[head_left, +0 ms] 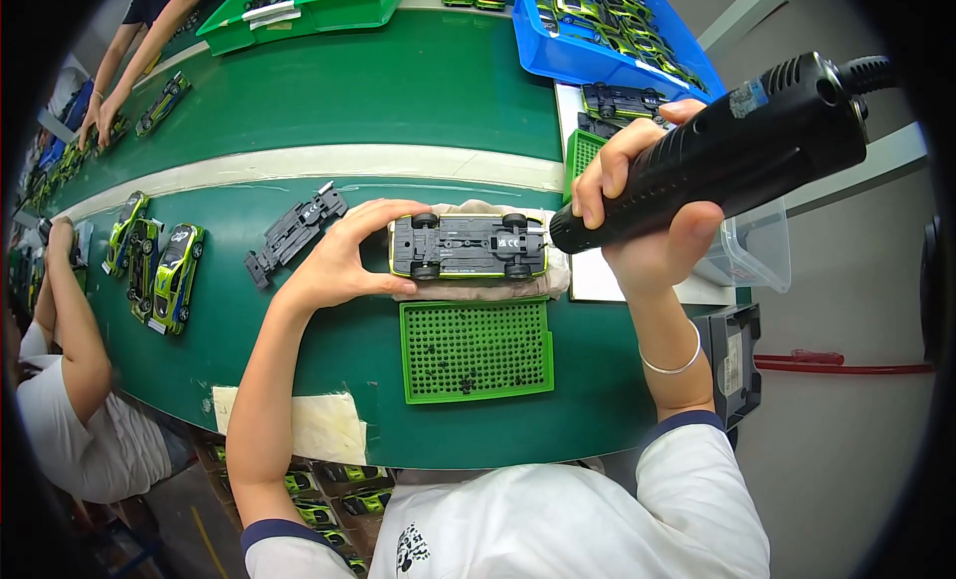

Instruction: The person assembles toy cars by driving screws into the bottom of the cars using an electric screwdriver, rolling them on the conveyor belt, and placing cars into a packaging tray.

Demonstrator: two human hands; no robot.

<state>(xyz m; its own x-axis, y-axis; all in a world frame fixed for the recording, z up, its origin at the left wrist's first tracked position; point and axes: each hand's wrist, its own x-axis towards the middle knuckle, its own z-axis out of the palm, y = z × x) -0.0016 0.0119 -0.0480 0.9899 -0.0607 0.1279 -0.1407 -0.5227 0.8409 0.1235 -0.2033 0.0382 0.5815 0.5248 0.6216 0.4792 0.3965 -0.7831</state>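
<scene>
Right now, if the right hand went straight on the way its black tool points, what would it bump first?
Most likely the upturned toy car: the right hand aims its black tool at the car's right-hand end. Whether the tip touches it is unclear.

Upturned toy car, black power screwdriver at its right end
Left hand holds the car's left end, right hand wraps the screwdriver; below the car a green tray sits on the worktop, left of the car a grey base.
</scene>
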